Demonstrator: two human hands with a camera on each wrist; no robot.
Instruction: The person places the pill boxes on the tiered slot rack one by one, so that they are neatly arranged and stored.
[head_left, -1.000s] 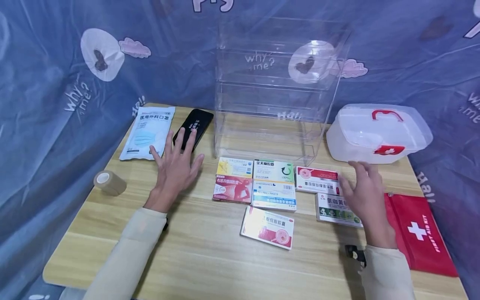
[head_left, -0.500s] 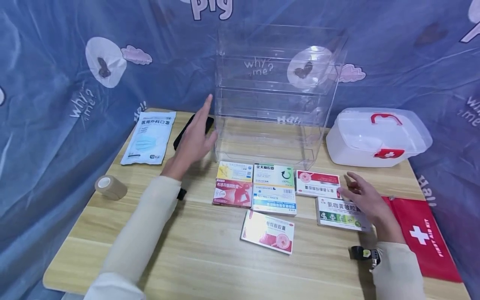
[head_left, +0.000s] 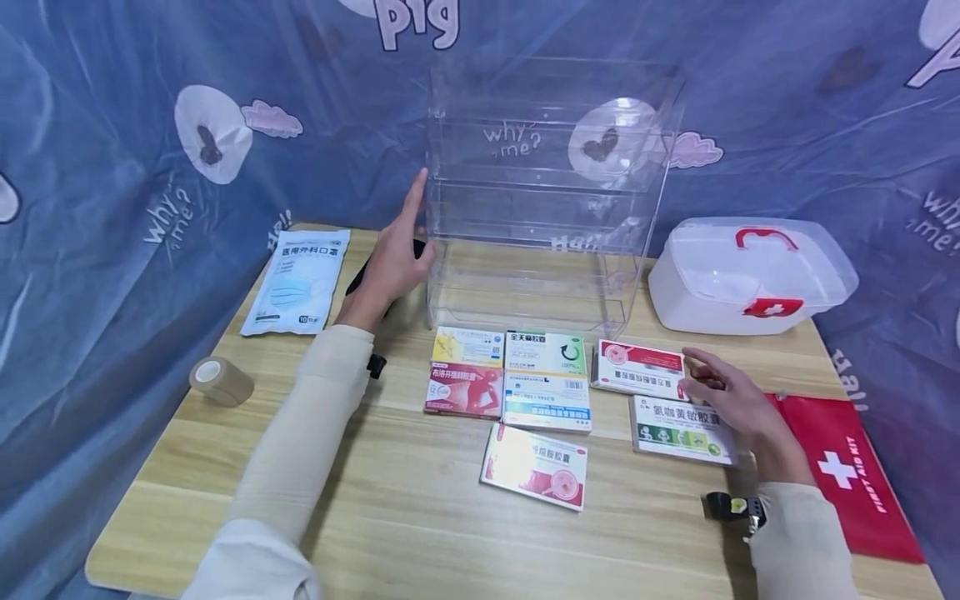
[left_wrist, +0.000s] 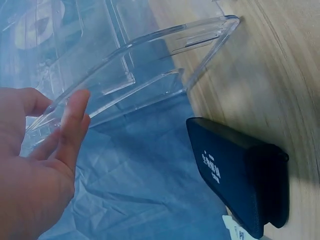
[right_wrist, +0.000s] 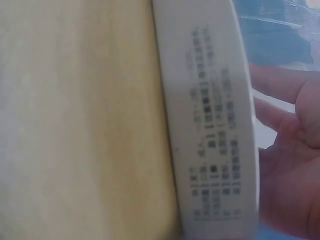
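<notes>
Left hand (head_left: 392, 260): reaching up with fingers straight and together, fingertips touching the left front edge of the clear acrylic shelf rack (head_left: 540, 183), grasping nothing; the left wrist view is showing the same fingers (left_wrist: 70, 125) lying against the rack's transparent side panel (left_wrist: 130, 65). Rack: standing upright at the back middle of the wooden table (head_left: 420, 517), against the blue printed backdrop (head_left: 112, 167). Black case (left_wrist: 240, 175): lying flat on the table just left of the rack, partly hidden behind the left hand in the head view. Right hand (head_left: 731, 400): resting low at the right end of the red-and-white medicine box (head_left: 637, 368), fingers loosely bent and touching that box's end; whether they are pinching it cannot be told. Right wrist view: showing a blurred white box side with printed text (right_wrist: 210, 125) close beside the fingers (right_wrist: 285, 165). Green-and-white box (head_left: 678, 429): lying just below the right hand. Five further medicine boxes (head_left: 510, 379): lying grouped in front of the rack. Also lying on the table: face mask pack (head_left: 298, 279), tan tape roll (head_left: 219, 379), white first-aid box (head_left: 750, 275), red first-aid pouch (head_left: 847, 475).
</notes>
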